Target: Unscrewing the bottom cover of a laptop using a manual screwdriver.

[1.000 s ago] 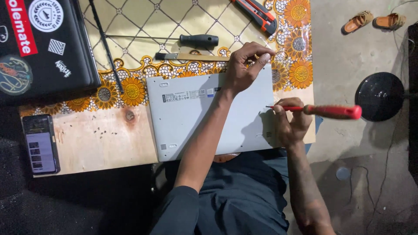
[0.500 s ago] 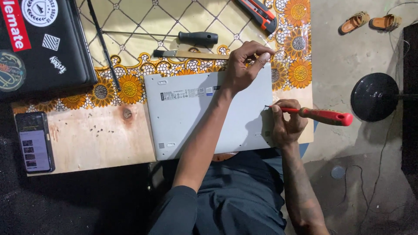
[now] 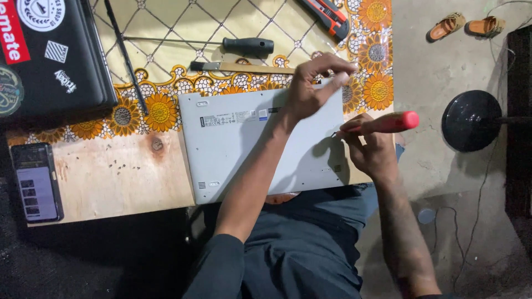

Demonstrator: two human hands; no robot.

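My left hand presses spread fingers on the silver laptop, lying bottom-up at the table's near edge, to steady it while my right hand grips the red screwdriver, tip at its right edge.

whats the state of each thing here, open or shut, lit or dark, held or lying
silver laptop: shut, underside up
black laptop: shut
phone: screen lit, lying flat
red screwdriver: held in right hand
left hand: on the silver laptop's far corner
black screwdriver: lying loose
utility knife: lying loose
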